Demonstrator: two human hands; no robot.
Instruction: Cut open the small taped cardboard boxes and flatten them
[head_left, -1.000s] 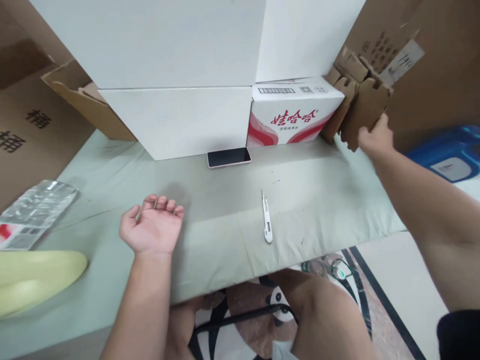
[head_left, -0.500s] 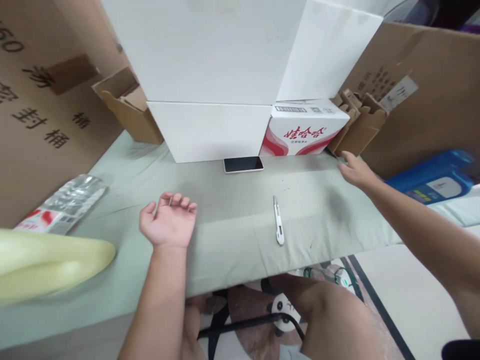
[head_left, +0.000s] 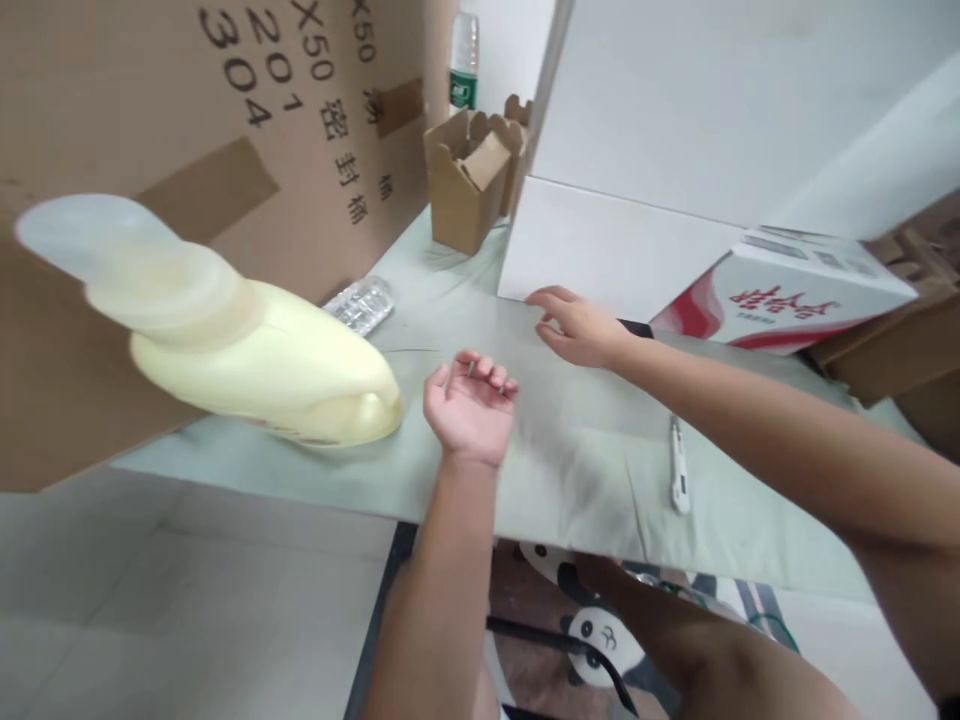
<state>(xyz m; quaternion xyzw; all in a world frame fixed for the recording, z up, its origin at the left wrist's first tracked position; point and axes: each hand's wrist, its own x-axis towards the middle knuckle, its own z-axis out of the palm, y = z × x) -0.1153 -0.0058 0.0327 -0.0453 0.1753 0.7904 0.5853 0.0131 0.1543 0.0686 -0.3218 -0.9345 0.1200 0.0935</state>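
My left hand [head_left: 472,408] rests palm up on the green-covered table [head_left: 600,440], its fingers loosely curled and apart with nothing in them. Above the table, just in front of the white box [head_left: 592,235], my right hand [head_left: 574,325] reaches leftward, fingers spread and holding nothing. Behind my right wrist a dark phone [head_left: 636,328] is mostly covered. A white utility knife [head_left: 679,465] lies below my right forearm. To the left of my left hand is a pale yellow bottle [head_left: 300,365] with a translucent cap.
Beside the yellow bottle lies a clear plastic bottle [head_left: 362,305]. A small open cardboard box [head_left: 465,195] stands at the back, with a green-labelled bottle [head_left: 463,65] behind it. A large carton [head_left: 172,100] walls the left. A red-and-white printed box [head_left: 787,295] sits at right.
The view has swung left. My right hand has moved from the cardboard pieces at far right across to the front of the white box. My left hand stays palm up.
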